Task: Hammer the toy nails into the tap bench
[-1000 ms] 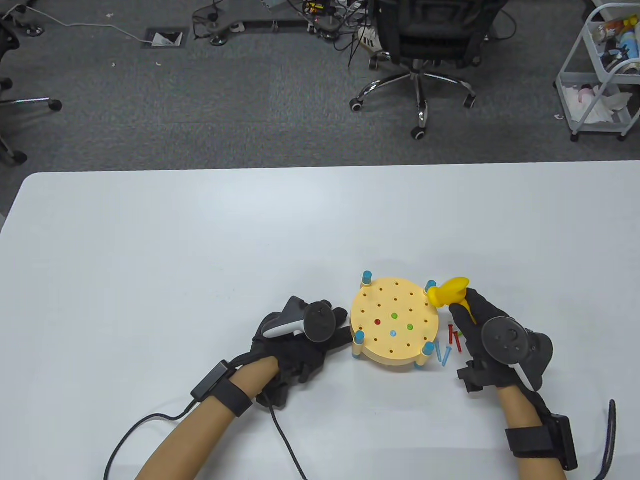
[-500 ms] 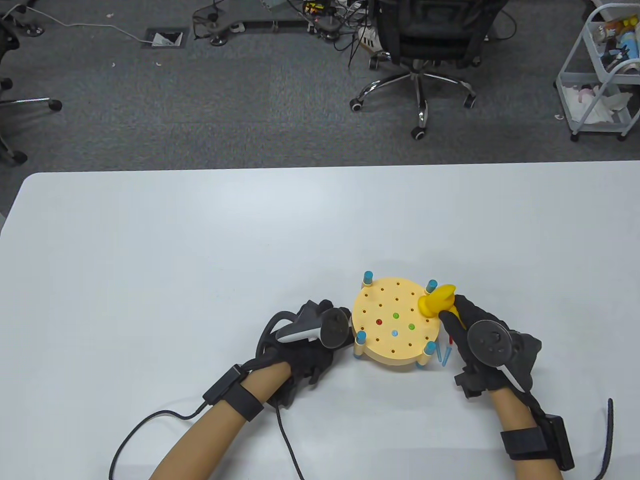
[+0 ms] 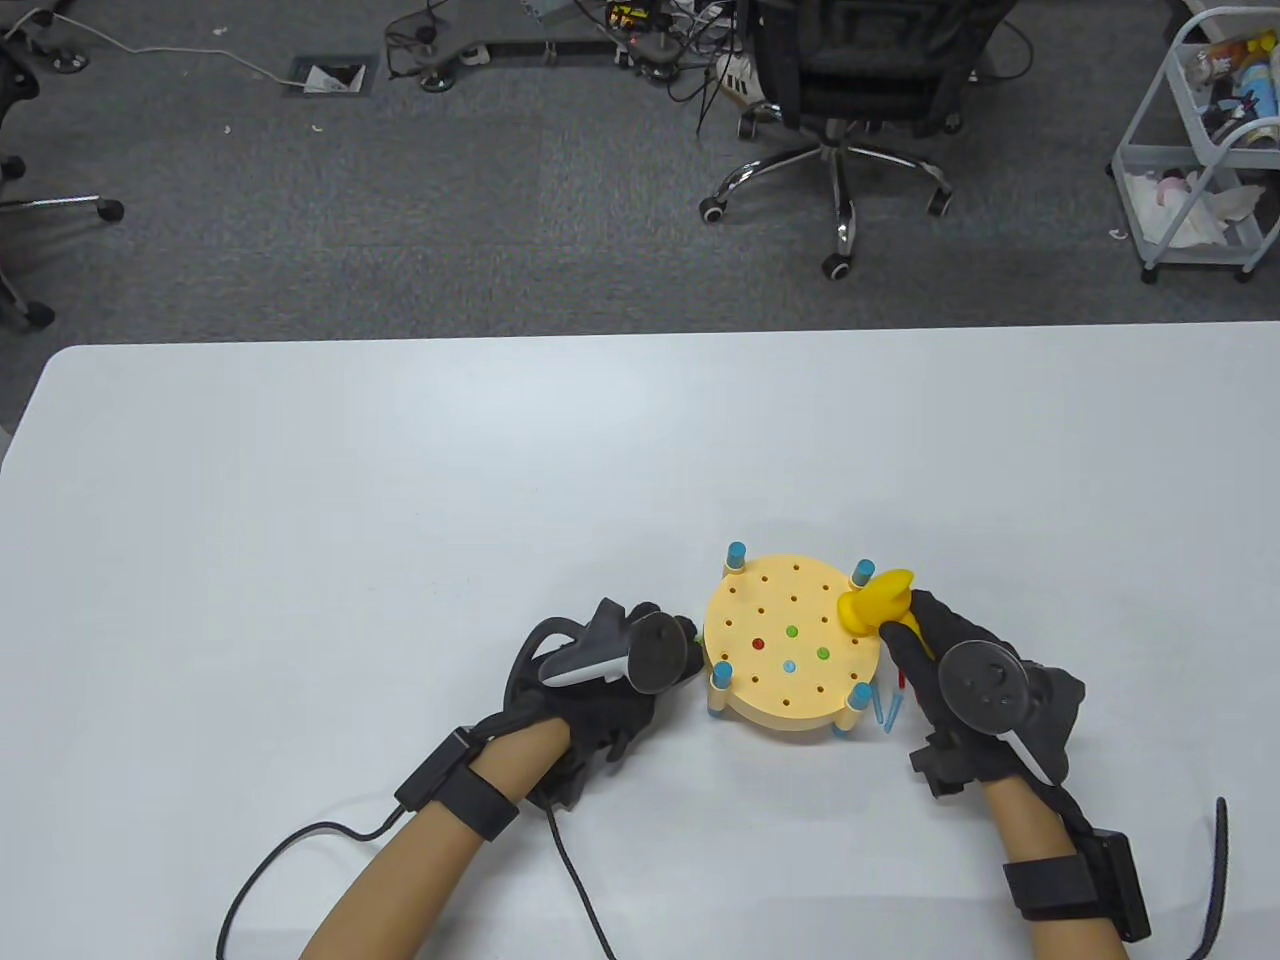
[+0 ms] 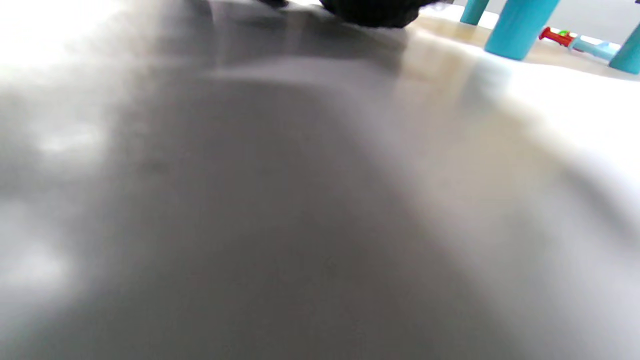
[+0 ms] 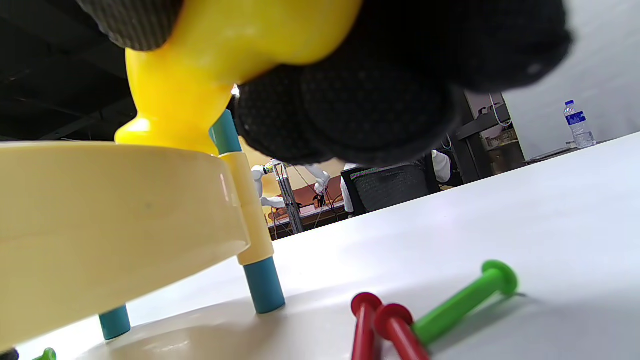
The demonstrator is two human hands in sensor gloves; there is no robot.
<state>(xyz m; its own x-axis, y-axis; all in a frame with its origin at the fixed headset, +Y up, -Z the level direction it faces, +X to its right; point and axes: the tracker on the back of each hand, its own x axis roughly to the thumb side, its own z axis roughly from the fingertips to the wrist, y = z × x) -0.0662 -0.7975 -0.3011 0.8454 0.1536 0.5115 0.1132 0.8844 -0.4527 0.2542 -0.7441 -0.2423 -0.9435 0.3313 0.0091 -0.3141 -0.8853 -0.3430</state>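
The round yellow tap bench stands on blue legs, with a red, a blue and two green nails sunk in its top. My right hand grips the yellow toy hammer. The hammer has its head resting on the bench's right rim. My left hand lies curled at the bench's left edge. It pinches a green nail, mostly hidden; its head shows under the bench in the right wrist view. The left wrist view is blurred and shows bench legs.
Loose nails lie on the table right of the bench: two blue ones, two red ones and a green one. The white table stretches far and left. The glove cable trails by my left forearm.
The hammer head came down from the bench's right side onto its rim. My left hand curled its outstretched fingers and drew slightly back from the bench's left leg.
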